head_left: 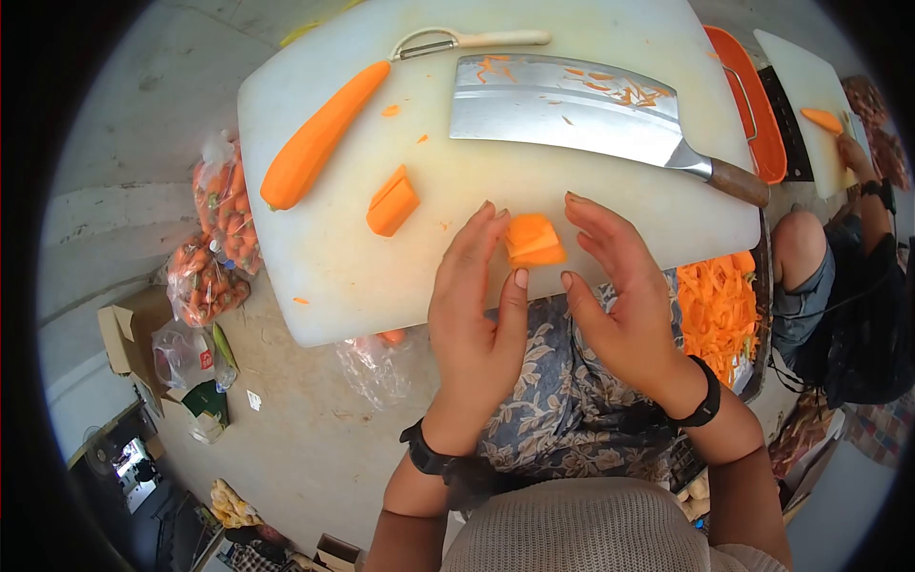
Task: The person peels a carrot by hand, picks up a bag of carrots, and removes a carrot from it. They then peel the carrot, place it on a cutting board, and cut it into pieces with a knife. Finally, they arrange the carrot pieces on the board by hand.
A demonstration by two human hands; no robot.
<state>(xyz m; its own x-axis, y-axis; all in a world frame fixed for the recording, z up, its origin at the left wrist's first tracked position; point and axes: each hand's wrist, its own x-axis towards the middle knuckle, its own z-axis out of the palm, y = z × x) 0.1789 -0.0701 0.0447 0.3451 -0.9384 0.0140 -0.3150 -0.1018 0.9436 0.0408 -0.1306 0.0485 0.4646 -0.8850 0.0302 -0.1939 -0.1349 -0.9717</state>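
A short stack of cut carrot slices (534, 240) lies on the white cutting board (334, 257) near its front edge. My left hand (477, 310) is beside its left side, fingers extended and fingertips right at the slices. On the other side my right hand (624, 296) is open, its fingers curved and apart from the carrot. To the left lies another cut carrot chunk (393, 202), and farther left a whole peeled carrot (324, 136). Behind the hands a cleaver (572, 110) rests flat, carrot shreds on its blade and its wooden handle pointing right. A peeler (477, 41) lies at the back.
Bagged carrots (221, 229) stand left of the board. Sliced carrot (717, 305) fills a container at the right, below an orange tray (753, 105). Farther right, another person's hand (855, 157) is by a second board (801, 81) with a carrot piece.
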